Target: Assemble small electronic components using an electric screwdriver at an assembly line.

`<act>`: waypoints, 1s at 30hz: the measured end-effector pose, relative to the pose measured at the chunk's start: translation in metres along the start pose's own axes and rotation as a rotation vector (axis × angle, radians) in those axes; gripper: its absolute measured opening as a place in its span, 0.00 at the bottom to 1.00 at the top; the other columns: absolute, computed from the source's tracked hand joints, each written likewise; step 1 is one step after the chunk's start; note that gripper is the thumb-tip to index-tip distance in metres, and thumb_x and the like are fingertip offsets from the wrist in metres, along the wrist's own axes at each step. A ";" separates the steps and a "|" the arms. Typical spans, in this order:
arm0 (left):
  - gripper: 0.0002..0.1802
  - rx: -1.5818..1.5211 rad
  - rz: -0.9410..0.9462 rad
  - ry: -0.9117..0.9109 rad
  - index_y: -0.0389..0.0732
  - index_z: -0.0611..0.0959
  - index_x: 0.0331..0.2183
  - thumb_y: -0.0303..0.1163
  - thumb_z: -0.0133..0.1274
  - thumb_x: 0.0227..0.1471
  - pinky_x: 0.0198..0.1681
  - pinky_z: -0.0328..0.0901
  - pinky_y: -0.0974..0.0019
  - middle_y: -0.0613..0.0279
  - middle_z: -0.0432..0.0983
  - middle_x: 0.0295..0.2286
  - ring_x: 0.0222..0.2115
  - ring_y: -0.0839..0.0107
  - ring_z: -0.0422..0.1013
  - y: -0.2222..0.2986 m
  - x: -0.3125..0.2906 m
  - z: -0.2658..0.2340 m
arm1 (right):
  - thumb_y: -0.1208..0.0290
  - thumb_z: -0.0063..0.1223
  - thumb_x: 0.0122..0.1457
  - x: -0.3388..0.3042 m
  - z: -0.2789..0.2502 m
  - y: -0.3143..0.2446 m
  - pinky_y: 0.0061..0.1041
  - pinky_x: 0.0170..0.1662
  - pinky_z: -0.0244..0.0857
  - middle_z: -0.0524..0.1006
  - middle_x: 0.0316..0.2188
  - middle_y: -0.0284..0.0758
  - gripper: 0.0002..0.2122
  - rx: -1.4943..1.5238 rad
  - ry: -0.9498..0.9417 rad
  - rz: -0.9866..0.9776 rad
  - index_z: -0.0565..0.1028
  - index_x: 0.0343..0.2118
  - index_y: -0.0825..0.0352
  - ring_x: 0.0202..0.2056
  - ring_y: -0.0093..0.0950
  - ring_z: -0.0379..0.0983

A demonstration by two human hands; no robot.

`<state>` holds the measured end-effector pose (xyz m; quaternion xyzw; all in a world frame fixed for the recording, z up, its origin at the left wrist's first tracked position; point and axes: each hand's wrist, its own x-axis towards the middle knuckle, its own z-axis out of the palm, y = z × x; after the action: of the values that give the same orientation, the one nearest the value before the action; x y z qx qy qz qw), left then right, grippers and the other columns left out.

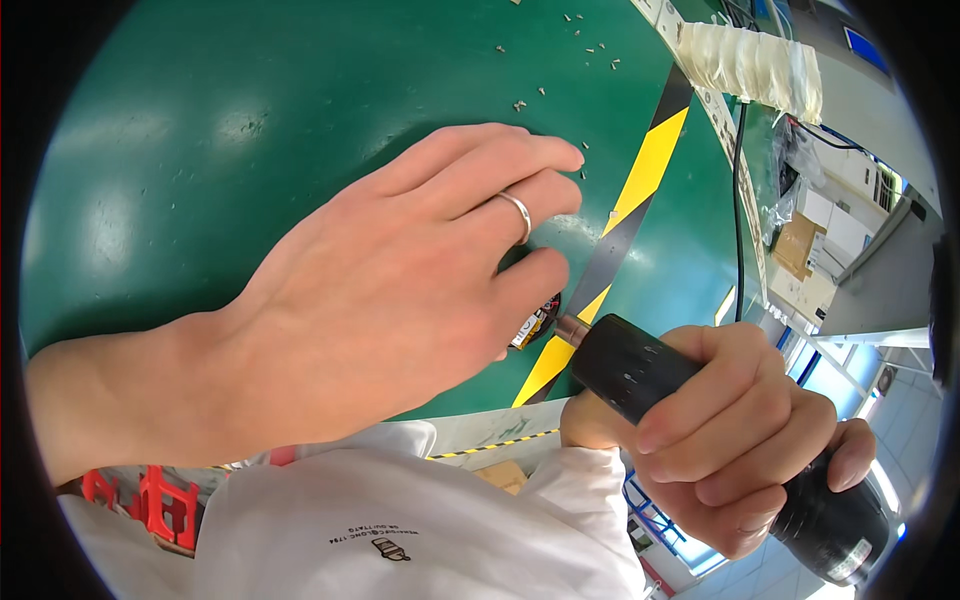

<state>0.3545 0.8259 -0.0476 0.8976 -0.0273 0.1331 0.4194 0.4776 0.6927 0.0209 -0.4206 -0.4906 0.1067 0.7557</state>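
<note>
My right hand (735,440) is wrapped round a black electric screwdriver (635,365), which lies at a slant with its metal nose pointing up and left. That nose meets the edge of a small round part (537,325) with dark, red and yellow bits and a white label. My left hand (400,260), with a ring on one finger, curls over this part and hides most of it; its fingers are bent round it. Whether a bit or screw sits at the screwdriver's nose cannot be made out.
Several small screws (520,105) lie scattered on the green tabletop (240,60). Yellow-and-black tape (650,160) runs along it. A black cable (738,210) hangs near a white wrapped bundle (750,65). A red plastic object (160,505) shows at lower left, a cardboard box (798,245) at right.
</note>
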 end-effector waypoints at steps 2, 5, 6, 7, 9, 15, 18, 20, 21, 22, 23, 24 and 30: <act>0.29 -0.003 0.007 0.003 0.41 0.80 0.39 0.32 0.73 0.30 0.59 0.64 0.48 0.56 0.69 0.54 0.60 0.52 0.62 0.000 0.000 0.000 | 0.77 0.58 0.56 0.003 0.003 0.002 0.19 0.13 0.67 0.69 0.17 0.28 0.16 0.021 0.031 -0.030 0.66 0.44 0.69 0.11 0.19 0.65; 0.25 -0.145 0.009 0.002 0.41 0.82 0.36 0.30 0.72 0.31 0.59 0.64 0.49 0.56 0.69 0.55 0.60 0.52 0.62 0.003 0.003 -0.005 | 0.78 0.58 0.56 0.006 0.009 0.004 0.18 0.13 0.67 0.69 0.17 0.27 0.15 0.063 0.097 -0.049 0.66 0.44 0.70 0.11 0.18 0.66; 0.25 -0.146 0.014 0.000 0.41 0.82 0.36 0.30 0.72 0.31 0.59 0.64 0.49 0.56 0.69 0.55 0.60 0.52 0.62 0.003 0.004 -0.005 | 0.78 0.58 0.56 0.007 0.008 0.003 0.17 0.13 0.67 0.69 0.17 0.27 0.15 0.094 0.127 -0.059 0.65 0.44 0.70 0.11 0.18 0.66; 0.22 -0.133 0.037 0.007 0.41 0.83 0.34 0.30 0.72 0.32 0.59 0.63 0.50 0.56 0.70 0.55 0.60 0.52 0.62 0.002 0.004 -0.006 | 0.78 0.58 0.56 0.007 0.007 0.001 0.17 0.13 0.68 0.69 0.17 0.27 0.16 0.125 0.158 -0.071 0.65 0.44 0.70 0.11 0.18 0.66; 0.19 -0.121 0.067 0.010 0.40 0.83 0.32 0.29 0.71 0.33 0.59 0.63 0.50 0.56 0.70 0.55 0.60 0.52 0.62 -0.002 0.004 -0.007 | 0.78 0.59 0.56 0.009 0.002 -0.002 0.17 0.13 0.68 0.69 0.17 0.27 0.17 0.146 0.162 -0.080 0.65 0.45 0.70 0.11 0.18 0.66; 0.18 -0.122 0.057 0.097 0.41 0.86 0.35 0.30 0.70 0.36 0.60 0.61 0.48 0.53 0.68 0.60 0.63 0.50 0.61 -0.010 0.003 -0.013 | 0.78 0.59 0.57 0.004 -0.022 -0.011 0.18 0.14 0.71 0.71 0.18 0.30 0.20 0.034 0.000 -0.061 0.64 0.50 0.68 0.12 0.19 0.68; 0.24 -0.108 -0.111 0.076 0.42 0.87 0.40 0.34 0.71 0.36 0.63 0.60 0.45 0.52 0.67 0.61 0.64 0.48 0.59 0.004 0.010 -0.015 | 0.79 0.60 0.57 -0.001 -0.028 -0.010 0.21 0.14 0.72 0.73 0.19 0.32 0.23 0.002 -0.068 -0.031 0.62 0.52 0.68 0.12 0.20 0.70; 0.30 -0.084 0.038 -0.054 0.42 0.86 0.43 0.38 0.71 0.32 0.65 0.59 0.43 0.51 0.66 0.61 0.64 0.48 0.59 0.006 0.011 -0.018 | 0.79 0.61 0.56 0.002 -0.023 -0.013 0.21 0.14 0.71 0.74 0.18 0.32 0.23 -0.049 -0.141 0.056 0.62 0.52 0.68 0.11 0.22 0.69; 0.30 -0.060 0.068 -0.086 0.43 0.86 0.42 0.39 0.70 0.32 0.66 0.58 0.40 0.52 0.66 0.61 0.65 0.48 0.59 0.005 0.009 -0.015 | 0.80 0.61 0.56 0.001 -0.023 -0.011 0.21 0.14 0.71 0.74 0.18 0.33 0.23 -0.037 -0.136 0.039 0.62 0.51 0.67 0.11 0.22 0.69; 0.30 -0.057 0.068 -0.085 0.43 0.86 0.42 0.39 0.70 0.32 0.66 0.58 0.40 0.52 0.66 0.61 0.65 0.48 0.59 0.005 0.008 -0.013 | 0.80 0.61 0.56 0.001 -0.023 -0.012 0.21 0.14 0.71 0.74 0.18 0.33 0.23 -0.035 -0.137 0.036 0.62 0.51 0.67 0.11 0.22 0.69; 0.28 -0.034 0.054 -0.070 0.44 0.86 0.41 0.38 0.70 0.32 0.66 0.58 0.40 0.53 0.66 0.61 0.64 0.48 0.59 0.004 0.008 -0.012 | 0.80 0.61 0.55 0.002 -0.023 -0.015 0.21 0.14 0.71 0.74 0.18 0.33 0.23 -0.058 -0.163 0.065 0.62 0.51 0.67 0.11 0.22 0.69; 0.26 -0.011 0.037 -0.057 0.45 0.86 0.40 0.38 0.69 0.33 0.65 0.59 0.40 0.53 0.67 0.60 0.64 0.48 0.59 0.004 0.008 -0.011 | 0.80 0.61 0.55 0.003 -0.024 -0.016 0.21 0.14 0.71 0.74 0.19 0.33 0.23 -0.079 -0.187 0.094 0.62 0.51 0.67 0.11 0.22 0.69; 0.24 -0.028 0.010 -0.048 0.45 0.86 0.39 0.36 0.69 0.34 0.65 0.60 0.40 0.55 0.68 0.58 0.63 0.49 0.60 0.003 0.007 -0.012 | 0.78 0.60 0.55 0.001 -0.024 -0.012 0.21 0.13 0.71 0.74 0.19 0.32 0.23 -0.047 -0.116 0.031 0.62 0.51 0.68 0.11 0.21 0.69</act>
<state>0.3585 0.8329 -0.0361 0.8943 -0.0436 0.1132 0.4307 0.4948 0.6726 0.0265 -0.4389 -0.5294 0.1308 0.7141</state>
